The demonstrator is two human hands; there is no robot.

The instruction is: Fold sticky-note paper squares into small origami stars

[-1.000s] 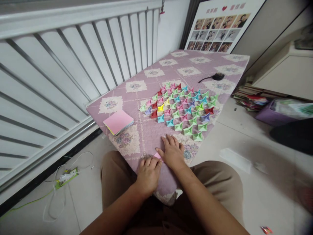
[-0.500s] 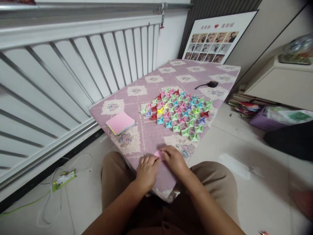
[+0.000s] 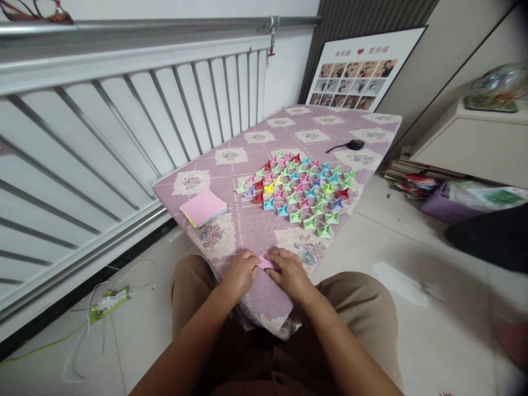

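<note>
A small piece of folded pink paper (image 3: 267,262) lies between my hands at the near end of the table. My left hand (image 3: 242,270) pinches its left end. On the other side, my right hand (image 3: 290,270) has thumb and fingers closed on the right end. Beyond them, several rows of small folded paper shapes (image 3: 304,202) in green, pink, red, blue and yellow are set out on the tablecloth (image 3: 256,231). A stack of square coloured paper (image 3: 203,208), pink on top, rests to the left.
A black object with a thin cable (image 3: 355,144) lies at the far right of the table. A white radiator (image 3: 165,115) runs along the left. On the floor are a power strip (image 3: 110,302) at left and a purple bin (image 3: 439,201) at right.
My left hand has shifted slightly up and left, and now grips the paper's left end. The right hand's thumb has come under the right end. More of the pink strip shows.
</note>
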